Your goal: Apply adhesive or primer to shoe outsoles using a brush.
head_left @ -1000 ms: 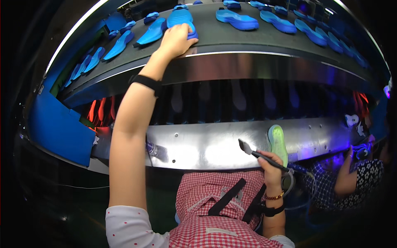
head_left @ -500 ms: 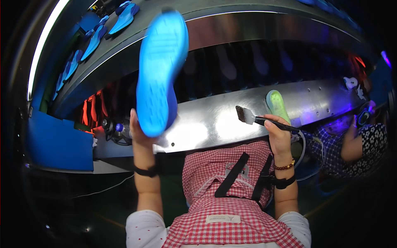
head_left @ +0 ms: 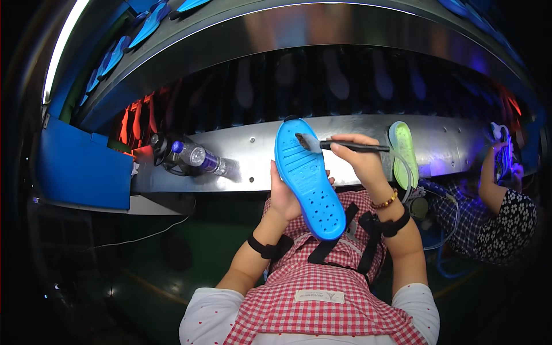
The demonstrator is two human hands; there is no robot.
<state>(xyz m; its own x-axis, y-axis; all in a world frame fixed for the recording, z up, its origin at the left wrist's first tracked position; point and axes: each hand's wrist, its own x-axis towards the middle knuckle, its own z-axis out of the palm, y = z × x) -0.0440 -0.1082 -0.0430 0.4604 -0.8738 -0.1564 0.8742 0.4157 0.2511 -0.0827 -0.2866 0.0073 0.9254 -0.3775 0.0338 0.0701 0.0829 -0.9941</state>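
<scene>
A bright blue shoe sole (head_left: pixel 309 178) lies tilted in my left hand (head_left: pixel 283 194), whose thumb is at its left edge and whose fingertips show at its right. Ridges cross its upper part and small holes dot its lower end. Between the fingers of my right hand (head_left: pixel 368 165) is a flat brush (head_left: pixel 352 146) with a black handle. Its dark-tipped bristles meet the upper part of the sole's face. From the handle's end a thin pale tube bends downward. Just right of the brush, a yellow-green sole (head_left: pixel 403 152) rests on the metal bench (head_left: pixel 247 146).
Clear bottles (head_left: pixel 198 158) stand at the bench's left, beside a blue panel (head_left: pixel 86 167). Behind the bench, dark soles (head_left: pixel 335 75) hang in a row under a curved metal ledge (head_left: pixel 345 23). Blue soles (head_left: pixel 150 26) lie at upper left. Another person's arm (head_left: pixel 490 178) reaches in at right.
My left hand has brought the blue sole right and down, from raised at the left to before my apron. My right hand has shifted left, and the brush now touches the sole.
</scene>
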